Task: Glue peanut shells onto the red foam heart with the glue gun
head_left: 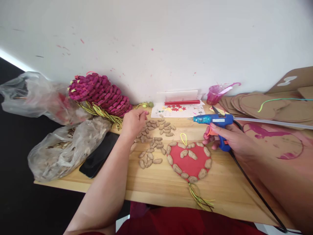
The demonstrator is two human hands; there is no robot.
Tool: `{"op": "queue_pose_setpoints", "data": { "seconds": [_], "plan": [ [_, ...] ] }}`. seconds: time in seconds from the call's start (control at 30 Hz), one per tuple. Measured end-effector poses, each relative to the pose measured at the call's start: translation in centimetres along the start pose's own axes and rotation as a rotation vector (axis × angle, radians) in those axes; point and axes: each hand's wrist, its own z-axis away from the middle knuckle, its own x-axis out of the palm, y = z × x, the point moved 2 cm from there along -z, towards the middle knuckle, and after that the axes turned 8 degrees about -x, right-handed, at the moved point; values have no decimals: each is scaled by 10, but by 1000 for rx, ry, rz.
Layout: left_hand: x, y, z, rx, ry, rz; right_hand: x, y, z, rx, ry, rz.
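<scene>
"Lying on the pale wooden table [151, 187], how does the flat red heart [189, 166] look?"

"Tan peanuts [202, 173] line its edge, with two more inside its upper middle. A yellow cord loop [186, 139] tops it, and a yellow-green string tassel [198, 195] trails from its point."

"And the person's hands?"

"The right hand [234, 138], at the heart's upper right, is wrapped around a blue glue gun [215, 120]. The left hand [133, 124] is bent by loose unpainted peanuts [158, 142], up and left of the heart; whether its fingers pinch anything, one cannot tell."

"What surrounds the heart?"

"Beyond it, white paper [157, 114] bearing small red stars [177, 107], then a white wall [171, 39] flecked with pink. To its left, a black phone [97, 160] and, farther back, a stack of magenta peanut-covered shapes [105, 93]; to its upper right, brown cardboard cutouts [256, 104]."
</scene>
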Motion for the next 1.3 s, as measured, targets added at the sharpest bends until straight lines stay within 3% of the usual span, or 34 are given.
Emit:
{"op": "queue_pose_setpoints", "data": {
  "seconds": [0.1, 0.27, 0.4, 0.8, 0.97, 1.03, 1.2, 1.3],
  "plan": [
    [15, 3, 1, 12, -51, -30, -1, 2, -1, 7, 0, 13],
    [42, 11, 2, 167, -66, 17, -2, 3, -2, 7, -17, -1],
    [52, 13, 2, 132, -119, -59, -2, 2, -1, 12, -32, -11],
    [50, 24, 1, 81, -169, -115, -2, 3, -2, 14, -30, -3],
    [37, 28, 5, 122, -143, 160, -3, 3, -3, 3, -71, -13],
    [32, 30, 11, 107, -241, 356, -3, 2, -2, -15, -81, -19],
    [21, 45, 30, 98, -760, 609, -3, 3, -3, -22, -83, -18],
    [12, 54, 39, 116, -875, 641, -4, 3, -5, -8, -103, -12]
  ]
}}
